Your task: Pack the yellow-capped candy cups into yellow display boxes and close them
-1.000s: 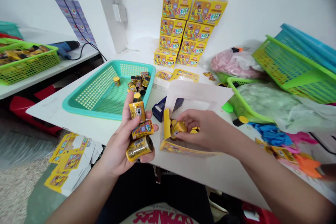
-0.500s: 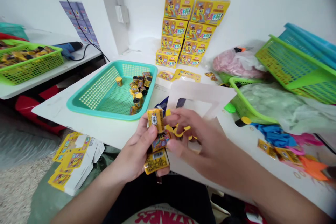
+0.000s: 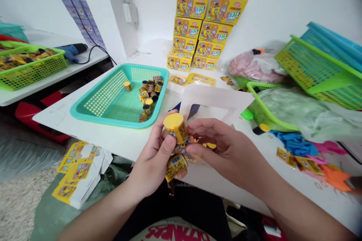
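Observation:
My left hand (image 3: pixel 152 162) is wrapped round several small yellow wrapped cups. The top cup (image 3: pixel 177 131) shows its flat yellow lid, tilted up, and a lower cup (image 3: pixel 175 165) has a barcode on its side. My right hand (image 3: pixel 223 143) is at their right side, thumb and fingertips touching a middle, multicoloured piece (image 3: pixel 185 145). More yellow round pieces (image 3: pixel 210 145) lie partly hidden behind the right fingers. Beyond the left hand, a turquoise basket (image 3: pixel 118 122) on the white table holds similar cups (image 3: pixel 149 92), mostly along its right side.
Stacked yellow boxes (image 3: pixel 216 32) stand by the wall. At right are a green basket (image 3: pixel 271 120) with a plastic bag, a black cup with yellow lid (image 3: pixel 261 129), and blue balloons (image 3: pixel 294 144). Flat cartons (image 3: pixel 80 173) lie lower left; a green basket (image 3: pixel 34 69) sits far left.
The cups in my left hand have tilted and shifted slightly right, so the top one now shows its yellow lid. My right hand has moved slightly right, its fingers still beside the cups.

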### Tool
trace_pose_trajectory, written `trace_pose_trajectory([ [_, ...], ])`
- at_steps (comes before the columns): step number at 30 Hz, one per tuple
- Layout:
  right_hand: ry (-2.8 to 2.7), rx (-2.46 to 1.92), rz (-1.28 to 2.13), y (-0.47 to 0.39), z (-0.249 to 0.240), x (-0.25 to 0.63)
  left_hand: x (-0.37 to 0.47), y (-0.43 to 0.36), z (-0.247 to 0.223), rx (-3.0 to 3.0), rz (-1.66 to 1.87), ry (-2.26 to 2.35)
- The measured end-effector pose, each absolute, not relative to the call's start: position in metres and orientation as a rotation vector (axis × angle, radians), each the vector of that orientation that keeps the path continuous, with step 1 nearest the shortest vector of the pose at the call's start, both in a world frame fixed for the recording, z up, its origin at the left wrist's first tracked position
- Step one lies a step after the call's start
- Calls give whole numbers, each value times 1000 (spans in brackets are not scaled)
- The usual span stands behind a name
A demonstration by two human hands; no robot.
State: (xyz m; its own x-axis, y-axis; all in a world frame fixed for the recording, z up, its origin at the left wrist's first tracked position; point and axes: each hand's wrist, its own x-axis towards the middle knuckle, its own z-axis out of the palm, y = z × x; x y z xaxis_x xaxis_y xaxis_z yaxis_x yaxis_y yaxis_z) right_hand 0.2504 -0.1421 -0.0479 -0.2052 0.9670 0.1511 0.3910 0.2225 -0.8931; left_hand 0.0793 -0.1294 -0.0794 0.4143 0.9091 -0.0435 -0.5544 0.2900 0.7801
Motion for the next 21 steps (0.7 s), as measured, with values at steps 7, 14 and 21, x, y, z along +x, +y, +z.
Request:
trace_pose_trajectory([
  [7,-1968,-1349,443,-139,-38,280,74,-118,-82,974,1293,663],
  [14,-2303,-1513,592,-117,-50,268,63,-116,-80,1026,1410,770],
  [21,-2095,-1660,917,-105,-58,267,61,-120,-81,1142,1318,795],
])
